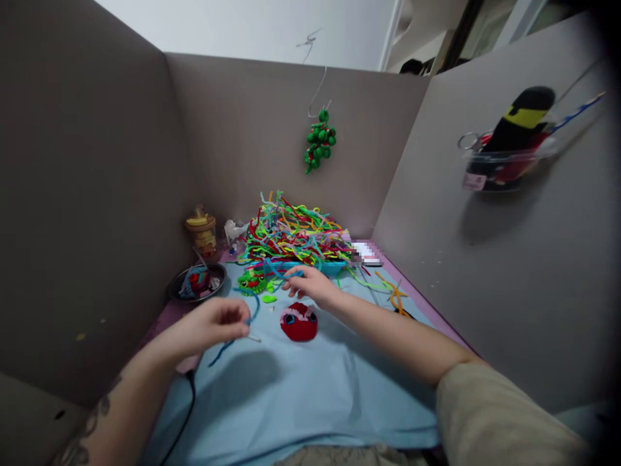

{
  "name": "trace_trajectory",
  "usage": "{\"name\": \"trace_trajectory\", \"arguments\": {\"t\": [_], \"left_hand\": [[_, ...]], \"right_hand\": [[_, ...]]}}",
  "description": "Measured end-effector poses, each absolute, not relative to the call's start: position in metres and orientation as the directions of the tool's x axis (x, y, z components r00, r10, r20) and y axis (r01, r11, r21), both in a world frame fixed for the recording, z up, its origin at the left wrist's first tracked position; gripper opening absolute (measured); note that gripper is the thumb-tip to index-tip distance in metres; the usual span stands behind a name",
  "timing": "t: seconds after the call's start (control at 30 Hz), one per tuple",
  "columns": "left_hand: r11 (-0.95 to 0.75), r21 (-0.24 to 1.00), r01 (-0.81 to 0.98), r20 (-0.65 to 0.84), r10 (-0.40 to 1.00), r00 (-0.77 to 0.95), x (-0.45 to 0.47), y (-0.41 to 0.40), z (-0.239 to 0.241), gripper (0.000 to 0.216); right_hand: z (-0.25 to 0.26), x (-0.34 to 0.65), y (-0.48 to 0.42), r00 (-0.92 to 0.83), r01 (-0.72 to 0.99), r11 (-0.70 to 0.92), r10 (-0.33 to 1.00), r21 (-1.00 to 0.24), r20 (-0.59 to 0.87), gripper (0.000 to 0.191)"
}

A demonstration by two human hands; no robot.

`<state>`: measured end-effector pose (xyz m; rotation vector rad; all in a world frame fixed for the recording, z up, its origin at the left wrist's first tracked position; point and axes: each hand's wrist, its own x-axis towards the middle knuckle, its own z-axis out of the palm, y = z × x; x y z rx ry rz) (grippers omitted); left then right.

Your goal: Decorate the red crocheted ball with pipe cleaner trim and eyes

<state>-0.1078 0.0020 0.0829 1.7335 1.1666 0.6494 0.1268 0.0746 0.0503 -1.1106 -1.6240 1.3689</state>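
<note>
My left hand (223,320) is closed on a strand of blue yarn (222,354), whose loose end hangs below the fingers. A thin pale stick (255,338) shows just beyond that hand; I cannot tell whether it is held. To the right and farther off, my right hand (310,285) pinches blue yarn near the fingertips. Below it on the cloth lies a red crocheted piece (299,329) with blue-ringed eyes and a pink trim. A green crocheted piece (250,283) with eyes rests between the hands, beside small bright green bits (269,299).
A heap of colourful yarn scraps (301,230) fills a blue tray (323,266) at the back. A dark metal bowl (198,285) and a yellow-brown cup (201,233) stand left. Orange yarn (395,294) lies right. A clear holder (504,171) with tools hangs on the right partition.
</note>
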Motion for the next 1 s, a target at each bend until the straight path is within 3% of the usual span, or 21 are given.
{"name": "trace_trajectory", "arguments": {"t": [0.1,0.17,0.27,0.33,0.4,0.47,0.6,0.67,0.73,0.83,0.9,1.0], "left_hand": [[-0.076,0.987,0.145,0.061,0.993,0.101,-0.083,0.019,0.083,0.028],[-0.103,0.989,0.108,0.100,0.994,0.032,-0.060,0.034,0.072,0.027],[-0.222,0.967,0.123,0.230,0.971,-0.061,-0.026,0.052,0.055,0.023],[-0.266,0.949,0.170,0.278,0.959,-0.049,-0.010,0.058,0.051,0.020],[-0.300,0.938,0.173,0.302,0.953,0.019,0.000,0.061,0.053,0.014],[-0.332,0.926,0.181,0.324,0.943,0.073,0.002,0.066,0.059,0.026],[-0.303,0.925,0.228,0.290,0.953,0.090,-0.003,0.091,0.069,0.023],[-0.271,0.935,0.229,0.257,0.962,0.089,-0.006,0.107,0.071,0.021],[-0.267,0.930,0.251,0.251,0.963,0.094,-0.008,0.121,0.073,0.022],[-0.309,0.886,0.346,0.302,0.950,0.076,-0.015,0.136,0.076,0.020],[-0.339,0.844,0.416,0.350,0.935,0.052,-0.023,0.145,0.079,0.018],[-0.391,0.765,0.511,0.435,0.900,0.036,-0.037,0.163,0.087,0.016]], "right_hand": [[0.062,0.115,0.060,-0.450,0.045,0.063,0.892,-0.997,0.036,0.027],[0.065,0.107,0.055,-0.433,0.074,0.236,0.883,-0.969,0.182,0.028],[0.067,0.106,0.061,-0.306,0.223,0.486,0.858,-0.845,0.413,0.014],[0.070,0.115,0.070,-0.275,0.307,0.571,0.819,-0.762,0.503,0.008],[0.078,0.132,0.084,-0.278,0.364,0.633,0.774,-0.683,0.569,0.014],[0.092,0.152,0.103,-0.264,0.429,0.693,0.710,-0.580,0.653,0.017],[0.120,0.185,0.170,-0.234,0.648,0.709,0.534,-0.279,0.812,0.017],[0.122,0.193,0.211,-0.380,0.713,0.689,0.537,-0.131,0.753,0.022],[0.116,0.197,0.247,-0.609,0.693,0.721,0.601,-0.022,0.518,0.024],[0.101,0.205,0.278,-0.782,0.600,0.797,0.604,-0.075,0.152,0.035],[0.097,0.212,0.284,-0.794,0.574,0.803,0.594,-0.161,0.128,0.043],[0.104,0.225,0.281,-0.751,0.552,0.800,0.600,-0.236,0.276,0.050]]}}
